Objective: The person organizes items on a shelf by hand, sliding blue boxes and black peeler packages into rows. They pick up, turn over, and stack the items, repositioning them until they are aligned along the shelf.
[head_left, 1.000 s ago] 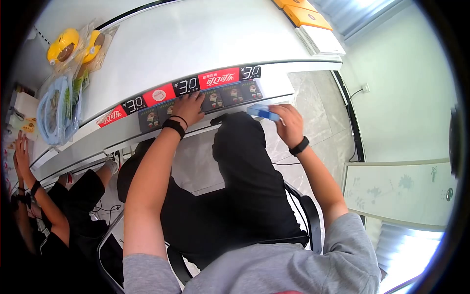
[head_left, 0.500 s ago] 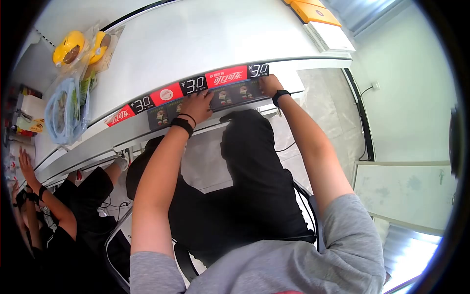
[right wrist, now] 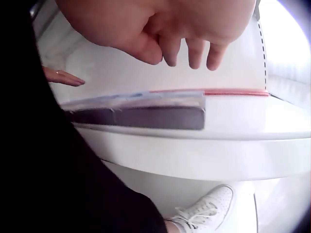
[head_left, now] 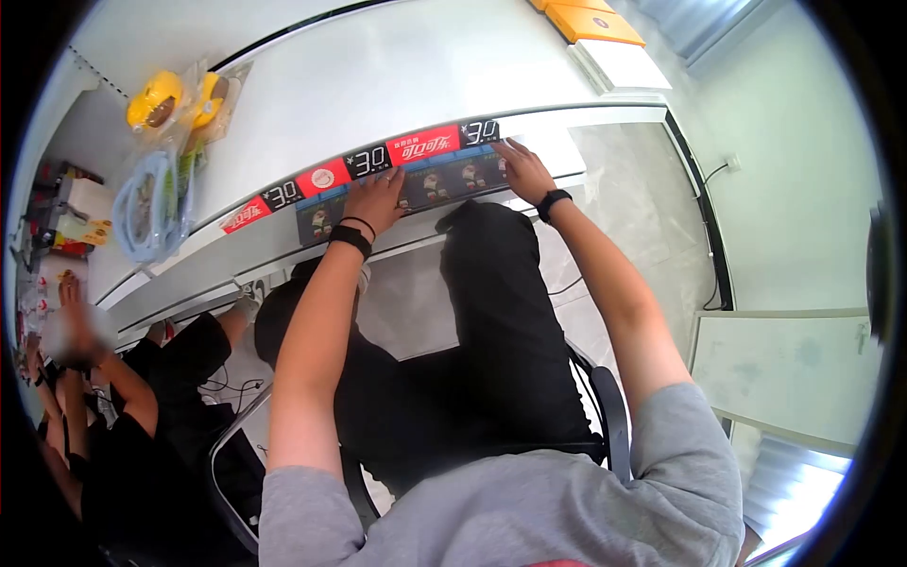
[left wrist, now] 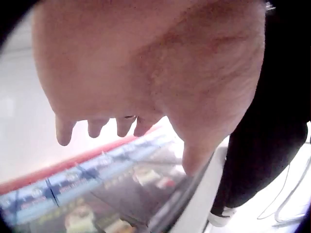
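Dark packets with blue top edges (head_left: pixel 435 184) lie in a row behind a red and black price strip (head_left: pixel 425 146) along the white table's front edge. My left hand (head_left: pixel 375 200) is over the row left of its middle, fingers spread towards the strip; in the left wrist view this hand (left wrist: pixel 150 73) has straight fingers and grips nothing. At the row's right end is my right hand (head_left: pixel 529 177). The right wrist view shows the right hand (right wrist: pixel 170 24) holding nothing, its fingers loosely extended above the packets (right wrist: pixel 155 118). Whether either hand's fingertips touch the row, I cannot tell.
Bagged yellow items (head_left: pixel 156 99) and a light blue ring-shaped item (head_left: pixel 151 213) lie at the table's left. Orange boxes (head_left: pixel 595 24) and white boxes (head_left: pixel 624 66) stand at the back right. Another person's hand (head_left: pixel 76 312) is at far left.
My right hand moved from the right to the row's end, and the blue packet it held is no longer in it. Its fingers have straightened. My left hand remains over the row.
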